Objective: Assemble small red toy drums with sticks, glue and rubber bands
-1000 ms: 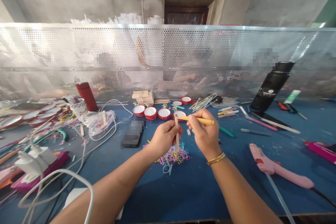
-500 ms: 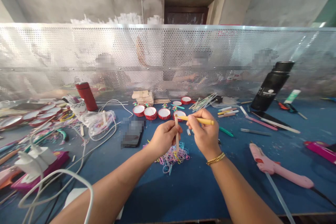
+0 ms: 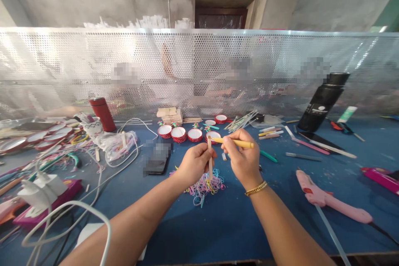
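Note:
Between the thumb and fingers of my left hand [image 3: 195, 162] a flat wooden craft stick [image 3: 210, 168] is pinched, held roughly upright. My right hand [image 3: 245, 158], with a gold bracelet at its wrist, grips a yellow marker pen [image 3: 241, 143] that points left. The pen's tip is at the stick's upper end; whether it touches I cannot tell. Under my hands lies a heap of small coloured rubber bands [image 3: 204, 189]. Just beyond stand several small round red drums with white tops [image 3: 195, 134].
A pink glue gun [image 3: 333, 205] lies at right, a black bottle [image 3: 321, 104] behind it. At left are a phone [image 3: 157, 160], white cables, a power strip [image 3: 50, 203] and a red flask [image 3: 102, 114]. A perforated metal screen [image 3: 193, 70] runs behind; people sit beyond it.
Both hands, the stick and the marker pen keep the same position. Beyond the screen, people have shifted slightly.

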Motion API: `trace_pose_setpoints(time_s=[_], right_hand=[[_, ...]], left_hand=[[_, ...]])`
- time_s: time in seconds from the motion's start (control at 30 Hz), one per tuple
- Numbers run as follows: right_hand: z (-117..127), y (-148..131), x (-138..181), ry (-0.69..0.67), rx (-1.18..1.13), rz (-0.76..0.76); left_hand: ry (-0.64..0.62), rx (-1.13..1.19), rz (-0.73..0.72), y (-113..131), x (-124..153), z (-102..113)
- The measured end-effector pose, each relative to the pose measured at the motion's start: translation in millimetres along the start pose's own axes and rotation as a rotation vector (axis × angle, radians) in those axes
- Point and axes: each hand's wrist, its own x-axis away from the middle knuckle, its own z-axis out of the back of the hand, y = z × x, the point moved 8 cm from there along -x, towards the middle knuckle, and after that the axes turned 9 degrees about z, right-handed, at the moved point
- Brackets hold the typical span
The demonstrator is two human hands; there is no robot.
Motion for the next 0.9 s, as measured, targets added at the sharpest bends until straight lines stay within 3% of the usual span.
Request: trace_pose_setpoints(time_s=[0.9], right_hand=[[-3.1,-0.1,-0.2,-0.018,0.006,-0.002]], left_hand=[[0.001,0.010,0.022,1.1,1.3,-2.6]])
